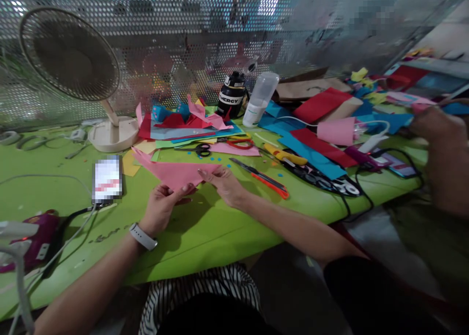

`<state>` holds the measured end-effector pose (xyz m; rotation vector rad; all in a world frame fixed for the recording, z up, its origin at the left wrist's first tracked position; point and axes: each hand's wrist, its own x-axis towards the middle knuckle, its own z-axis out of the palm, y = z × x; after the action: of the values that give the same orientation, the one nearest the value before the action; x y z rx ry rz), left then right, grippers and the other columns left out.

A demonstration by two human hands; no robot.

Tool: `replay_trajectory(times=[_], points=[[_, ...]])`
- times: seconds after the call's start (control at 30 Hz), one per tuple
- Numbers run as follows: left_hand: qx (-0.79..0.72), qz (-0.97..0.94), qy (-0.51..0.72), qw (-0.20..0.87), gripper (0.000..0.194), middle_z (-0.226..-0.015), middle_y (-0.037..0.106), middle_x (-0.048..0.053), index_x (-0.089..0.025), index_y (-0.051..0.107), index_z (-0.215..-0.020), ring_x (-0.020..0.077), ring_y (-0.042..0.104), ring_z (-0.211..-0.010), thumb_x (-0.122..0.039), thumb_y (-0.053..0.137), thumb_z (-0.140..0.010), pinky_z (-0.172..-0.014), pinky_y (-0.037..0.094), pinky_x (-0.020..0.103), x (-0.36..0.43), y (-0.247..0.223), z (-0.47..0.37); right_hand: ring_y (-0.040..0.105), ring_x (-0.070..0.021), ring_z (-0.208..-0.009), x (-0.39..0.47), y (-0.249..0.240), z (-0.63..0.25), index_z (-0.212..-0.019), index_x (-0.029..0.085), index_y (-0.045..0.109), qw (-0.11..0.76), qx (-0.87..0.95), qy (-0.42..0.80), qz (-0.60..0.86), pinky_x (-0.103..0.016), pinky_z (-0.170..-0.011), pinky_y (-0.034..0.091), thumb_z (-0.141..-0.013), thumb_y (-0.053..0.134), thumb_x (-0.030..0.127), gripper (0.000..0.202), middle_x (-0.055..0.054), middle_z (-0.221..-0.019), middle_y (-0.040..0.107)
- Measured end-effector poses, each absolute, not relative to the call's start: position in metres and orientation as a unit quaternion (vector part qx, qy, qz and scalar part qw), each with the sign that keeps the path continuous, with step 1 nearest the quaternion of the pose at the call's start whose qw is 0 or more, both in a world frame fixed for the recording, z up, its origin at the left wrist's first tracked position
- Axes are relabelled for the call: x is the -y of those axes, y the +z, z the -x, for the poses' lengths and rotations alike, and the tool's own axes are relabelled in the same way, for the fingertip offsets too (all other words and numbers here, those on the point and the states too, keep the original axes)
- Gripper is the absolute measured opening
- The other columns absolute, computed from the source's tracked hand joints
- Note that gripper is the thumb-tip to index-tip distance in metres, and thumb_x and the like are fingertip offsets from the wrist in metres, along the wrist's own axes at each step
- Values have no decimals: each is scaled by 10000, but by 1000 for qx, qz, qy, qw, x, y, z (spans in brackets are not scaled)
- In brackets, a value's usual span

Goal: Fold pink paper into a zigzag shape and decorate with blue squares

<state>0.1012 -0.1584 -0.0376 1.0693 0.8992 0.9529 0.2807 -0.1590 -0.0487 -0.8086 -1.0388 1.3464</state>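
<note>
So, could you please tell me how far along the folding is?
The folded pink shape on the paper stack looks done. The left hand and right hand hold another pink piece, folded to a point but seemingly unfinished. Red sheets and blue sheets look unused; the final count isn't shown.

One head-worn view looks forward and down across the table [227, 242], fairly close.

A fan [71, 54] stands at the back left of the green counter [220, 242], before a perforated metal screen [154, 37]. A lit phone [107, 178] lies nearer the front, a magenta power strip [40, 237] to its left. Toward the back middle, a black bottle [231, 96] marked ENERGY stands beside a clear bottle [261, 98]
</note>
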Motion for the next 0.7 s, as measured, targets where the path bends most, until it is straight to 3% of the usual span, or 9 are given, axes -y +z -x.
replay_trajectory(times=[0.2, 0.3, 0.43, 0.57, 0.7], points=[[-406, -458, 437, 659, 333, -897, 762, 76, -145, 726, -887, 198, 730, -857, -345, 854, -653, -648, 574, 224, 153, -39, -99, 569, -96, -641, 143, -43, -301, -730, 230, 723, 665, 350, 523, 403, -249, -620, 447, -686, 775, 489, 268, 23, -740, 689], [-421, -451, 450, 646, 353, -937, 758, 85, -145, 717, -918, 198, 727, -861, -362, 842, -669, -617, 567, 218, 151, -40, -97, 488, -57, -512, 140, -37, -310, -798, 222, 715, 691, 332, 486, 420, -211, -504, 399, -679, 773, 514, 321, 53, -626, 610], [-418, -473, 451, 631, 421, -1018, 746, 110, -145, 699, -990, 231, 725, -868, -379, 834, -667, -579, 567, 247, 151, -42, -96, 443, -59, -395, 147, -34, -305, -958, 206, 692, 581, 399, 546, 453, -202, -380, 323, -698, 722, 615, 485, 63, -536, 565], [-390, -508, 442, 628, 381, -885, 749, 86, -135, 699, -925, 216, 709, -804, -322, 849, -630, -621, 575, 281, 148, -46, -94, 456, -67, -361, 150, -38, -294, -764, 189, 650, 537, 364, 612, 452, -199, -347, 322, -650, 767, 570, 414, 45, -512, 592], [-327, -510, 431, 668, 418, -921, 733, 67, -156, 661, -941, 183, 683, -789, -175, 860, -575, -682, 559, 281, 144, -50, -89, 481, -66, -397, 146, -40, -294, -661, 179, 638, 546, 326, 631, 444, -191, -392, 380, -604, 814, 413, 298, 41, -500, 595]])
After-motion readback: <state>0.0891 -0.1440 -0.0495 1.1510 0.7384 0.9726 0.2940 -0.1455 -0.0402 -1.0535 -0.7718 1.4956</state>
